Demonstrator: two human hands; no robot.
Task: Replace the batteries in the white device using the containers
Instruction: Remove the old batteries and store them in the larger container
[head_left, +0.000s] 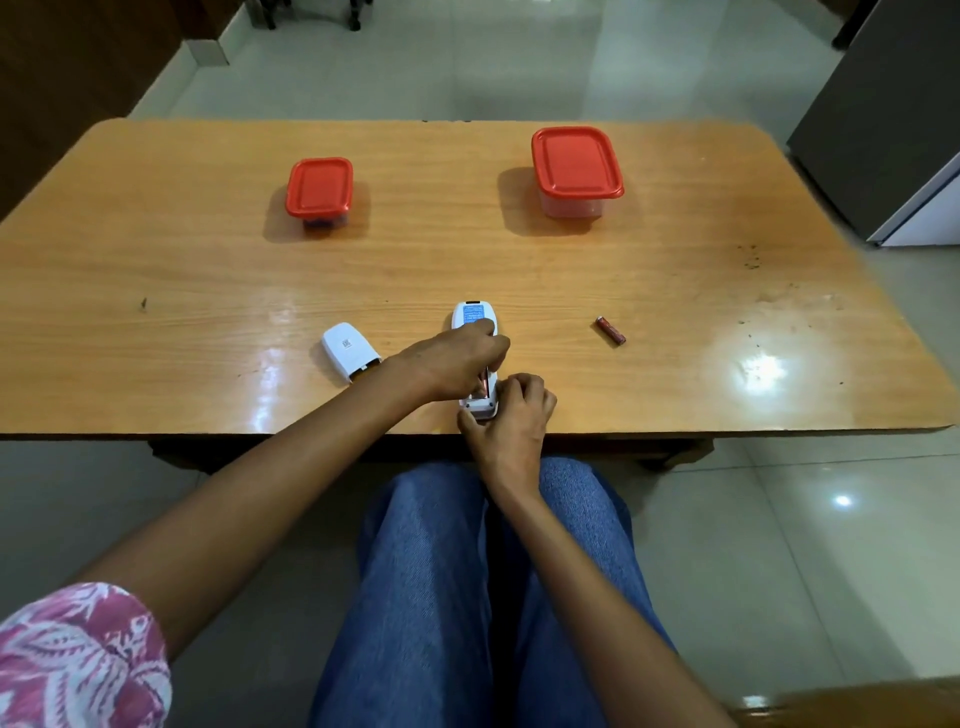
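The white device (474, 318) lies face down near the table's front edge, its battery bay open. My left hand (451, 364) reaches across it and pinches a reddish battery (484, 385) that stands tilted in the bay. My right hand (511, 421) grips the device's near end. The white battery cover (347, 352) rests on the table to the left. A second reddish battery (610, 331) lies loose to the right. Two clear containers with red lids stand at the back: a small one (319, 188) on the left, a larger one (575, 165) on the right, both closed.
The wooden table (208, 291) spans the view, its front edge just above my knees in blue jeans (441, 571). A grey cabinet (883, 119) stands past the table's right end. Tiled floor lies all around.
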